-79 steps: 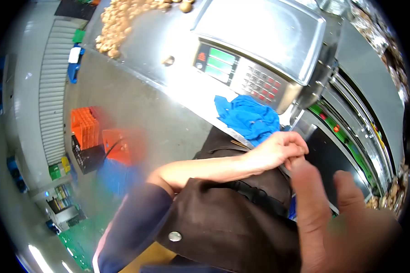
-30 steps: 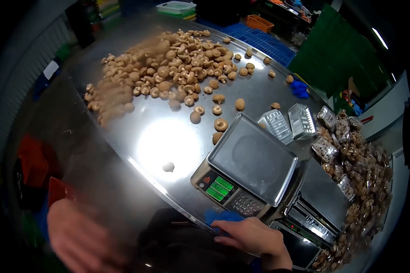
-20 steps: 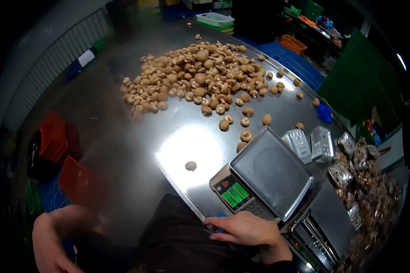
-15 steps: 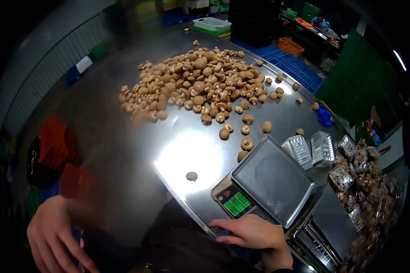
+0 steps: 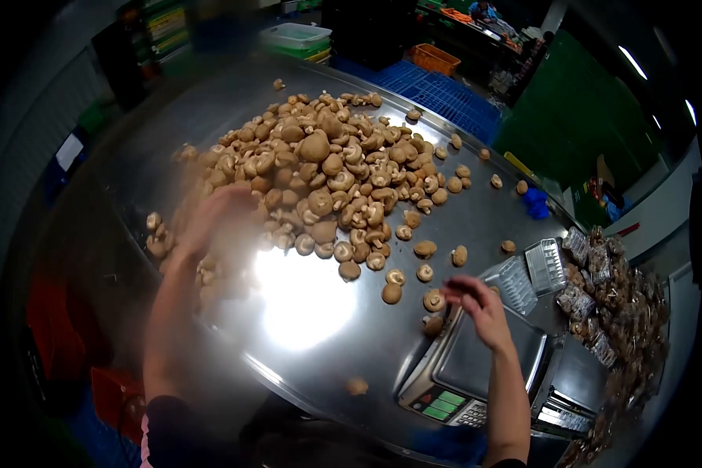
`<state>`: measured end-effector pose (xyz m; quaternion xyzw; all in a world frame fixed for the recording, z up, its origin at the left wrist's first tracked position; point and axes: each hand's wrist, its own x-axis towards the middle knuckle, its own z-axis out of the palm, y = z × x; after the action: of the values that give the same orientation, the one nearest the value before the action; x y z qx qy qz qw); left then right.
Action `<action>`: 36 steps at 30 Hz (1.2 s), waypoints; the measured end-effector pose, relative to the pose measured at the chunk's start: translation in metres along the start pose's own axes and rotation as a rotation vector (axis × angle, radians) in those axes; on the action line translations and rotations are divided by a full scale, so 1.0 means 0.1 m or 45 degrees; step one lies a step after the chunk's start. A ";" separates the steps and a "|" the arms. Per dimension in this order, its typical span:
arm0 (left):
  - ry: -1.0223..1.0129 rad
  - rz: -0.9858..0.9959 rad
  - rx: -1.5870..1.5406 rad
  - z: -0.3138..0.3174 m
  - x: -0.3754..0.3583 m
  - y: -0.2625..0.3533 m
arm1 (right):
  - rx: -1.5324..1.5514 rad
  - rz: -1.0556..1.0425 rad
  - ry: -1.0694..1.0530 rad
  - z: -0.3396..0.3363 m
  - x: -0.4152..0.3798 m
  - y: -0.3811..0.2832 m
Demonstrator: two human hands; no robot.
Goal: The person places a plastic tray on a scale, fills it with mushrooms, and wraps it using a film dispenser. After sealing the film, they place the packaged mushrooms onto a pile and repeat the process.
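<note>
A large heap of shiitake mushrooms point(image 5: 320, 171) lies on the steel table point(image 5: 405, 343). My left hand point(image 5: 222, 210) reaches to the heap's left side; blur smears its fingers and whatever is under them. Over the far left corner of the digital scale's plate point(image 5: 476, 363) is my right hand point(image 5: 482, 310), its fingers apart and pointing left with nothing in them. Close to those fingertips sits a single mushroom point(image 5: 434, 299), with another mushroom point(image 5: 433, 324) against the scale. One more mushroom point(image 5: 356, 386) lies alone near the table's front edge.
Clear plastic trays point(image 5: 544, 267) stand beyond the scale. To the right is a pile of packed mushrooms point(image 5: 616, 304), beside a wrapping machine point(image 5: 577, 382). Red crates point(image 5: 117, 394) are at lower left. A blue glove or cloth point(image 5: 535, 203) lies near the far edge.
My left hand has gone from beside the red crates up to the heap. My right hand has moved from the scale's front to above its plate. The view has shifted.
</note>
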<state>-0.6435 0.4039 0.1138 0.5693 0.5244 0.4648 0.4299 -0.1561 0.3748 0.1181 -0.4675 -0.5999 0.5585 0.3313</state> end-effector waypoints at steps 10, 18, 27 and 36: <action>0.222 -0.055 0.054 -0.85 1.94 -1.09 | -0.044 -0.168 0.240 0.15 3.01 -0.25; 0.240 0.086 0.300 -1.06 3.67 -2.18 | -0.271 -0.269 0.402 0.23 5.20 0.07; -0.084 -0.222 0.667 -0.75 4.42 -2.39 | -0.637 -0.240 0.354 0.27 6.70 1.06; -0.198 -0.336 0.650 -0.49 4.18 -2.05 | -0.759 -0.084 -0.478 0.32 6.53 1.08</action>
<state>-0.7243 0.8375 -0.0445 0.6198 0.6593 0.2132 0.3684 -0.3892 0.9648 -0.0739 -0.4132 -0.8018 0.4239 0.0820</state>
